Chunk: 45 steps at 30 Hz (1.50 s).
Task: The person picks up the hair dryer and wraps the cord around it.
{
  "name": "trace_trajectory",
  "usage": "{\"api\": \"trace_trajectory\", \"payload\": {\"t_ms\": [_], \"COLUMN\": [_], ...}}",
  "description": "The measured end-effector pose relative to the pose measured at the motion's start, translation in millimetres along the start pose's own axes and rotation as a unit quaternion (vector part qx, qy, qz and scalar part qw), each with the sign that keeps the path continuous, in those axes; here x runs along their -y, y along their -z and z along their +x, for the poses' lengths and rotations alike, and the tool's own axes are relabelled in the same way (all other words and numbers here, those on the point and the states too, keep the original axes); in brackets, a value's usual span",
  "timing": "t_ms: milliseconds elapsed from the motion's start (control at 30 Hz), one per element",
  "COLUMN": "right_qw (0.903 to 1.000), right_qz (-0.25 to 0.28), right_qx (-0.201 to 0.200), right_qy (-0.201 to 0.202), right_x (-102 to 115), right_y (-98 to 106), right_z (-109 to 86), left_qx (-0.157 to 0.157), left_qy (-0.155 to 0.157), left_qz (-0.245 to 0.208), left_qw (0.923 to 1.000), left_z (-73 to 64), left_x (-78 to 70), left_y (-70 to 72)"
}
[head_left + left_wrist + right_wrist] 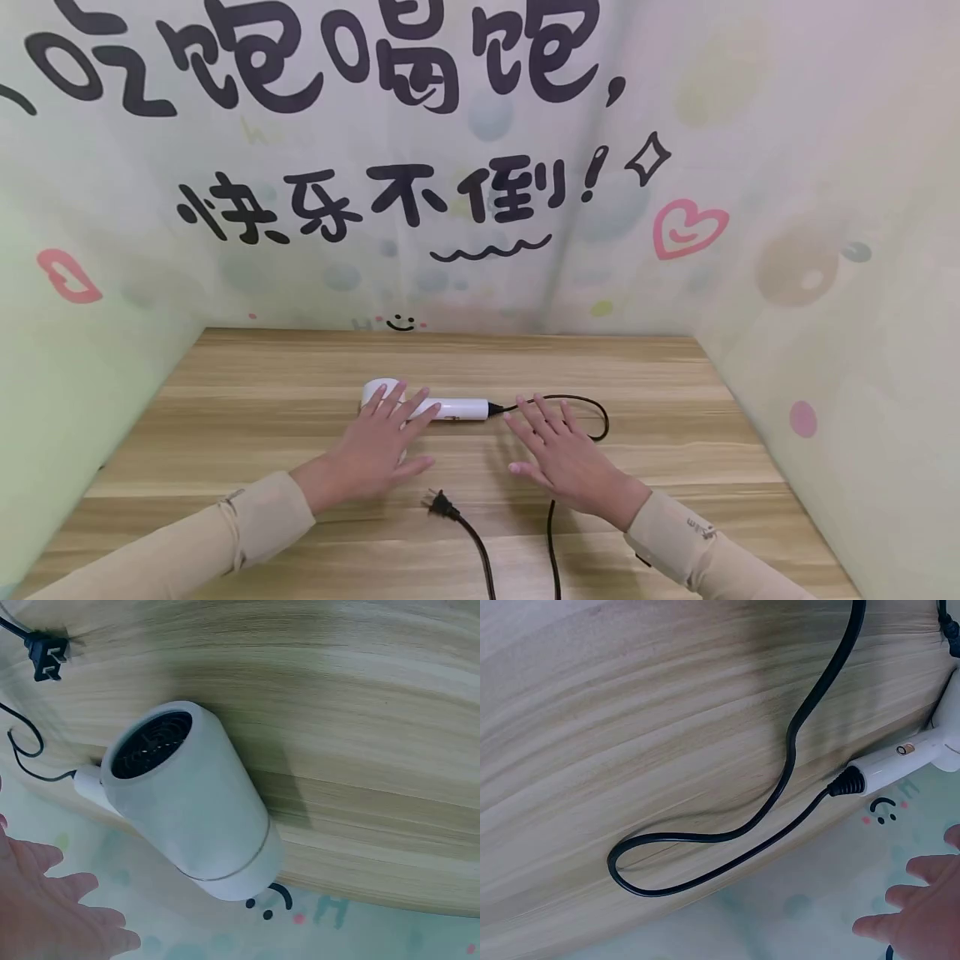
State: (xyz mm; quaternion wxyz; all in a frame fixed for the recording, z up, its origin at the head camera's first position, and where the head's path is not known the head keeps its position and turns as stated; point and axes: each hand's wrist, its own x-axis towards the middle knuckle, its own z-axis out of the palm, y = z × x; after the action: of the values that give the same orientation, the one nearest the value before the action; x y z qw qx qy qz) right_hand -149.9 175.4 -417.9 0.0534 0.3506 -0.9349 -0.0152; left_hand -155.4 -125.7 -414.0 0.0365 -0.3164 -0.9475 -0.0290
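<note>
A white hair dryer (461, 408) lies on the wooden table, its handle pointing right. In the left wrist view the dryer's barrel (199, 806) shows a dark grille at one end. From the handle a black cord (789, 761) loops out over the wood. Its two-prong plug (442, 504) lies nearer the front. My left hand (375, 446), fingers spread and straight, is over the near side of the barrel and hides part of it. To the right, my right hand (573, 462) is spread above the cord. Neither hand holds anything.
The wooden table (262, 367) meets a printed fabric wall (480, 283) at the back. Similar light walls rise at the left and right sides. The cord runs off the table's front in the head view.
</note>
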Motion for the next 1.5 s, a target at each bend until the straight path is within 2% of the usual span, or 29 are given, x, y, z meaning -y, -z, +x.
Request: {"api": "trace_trajectory", "payload": {"t_ms": [200,333,433,533,633,700,833,933,1033,1167,1267,1500], "right_qw": [1.0000,0.9999,0.9999,0.9998,0.9996,0.9996,0.9996,0.9995,0.9995,0.9991,0.9988,0.9986], "right_qz": [0.007,0.011,0.013,0.019,0.025,0.022,0.022,0.023,0.024,0.030,0.037,0.039], "right_qx": [0.002,0.002,0.001,0.002,0.004,0.004,0.001,-0.004,-0.009,-0.013,-0.010,-0.014], "right_qy": [-0.006,-0.008,-0.008,-0.011,-0.017,-0.019,-0.020,-0.020,-0.021,-0.026,-0.031,-0.032], "right_x": [0,1,2,3,4,4,5,6,6,6,6,8], "right_y": [1,1,1,2,3,3,3,4,4,3,3,1], "right_z": [-0.4,-0.7,-0.9,-0.9,-1.1,-0.9,-0.1,0.9,1.7,1.8,2.0,3.2], "left_qx": [-0.027,-0.044,-0.039,-0.030,-0.009,0.005,0.025,0.040,0.055,0.062,0.057,0.028], "left_qy": [0.021,0.055,0.096,0.147,0.206,0.240,0.295,0.323,0.338,0.345,0.348,0.358], "left_qz": [0.021,0.020,-0.006,-0.058,-0.131,-0.181,-0.268,-0.305,-0.333,-0.352,-0.357,-0.385], "left_qw": [0.9992,0.9973,0.9946,0.9870,0.9696,0.9538,0.9169,0.8952,0.8788,0.8679,0.8650,0.8501], "left_z": [2.6,4.8,5.8,7.4,11.2,14.9,21.3,21.9,21.1,22.9,24.8,22.5], "left_x": [11.4,21.3,28.6,35.4,41.2,44.4,48.8,49.1,47.3,45.0,44.1,46.2], "left_y": [-5.3,-8.7,-11.0,-13.3,-16.5,-18.6,-25.5,-30.5,-33.8,-36.9,-37.6,-39.8]}}
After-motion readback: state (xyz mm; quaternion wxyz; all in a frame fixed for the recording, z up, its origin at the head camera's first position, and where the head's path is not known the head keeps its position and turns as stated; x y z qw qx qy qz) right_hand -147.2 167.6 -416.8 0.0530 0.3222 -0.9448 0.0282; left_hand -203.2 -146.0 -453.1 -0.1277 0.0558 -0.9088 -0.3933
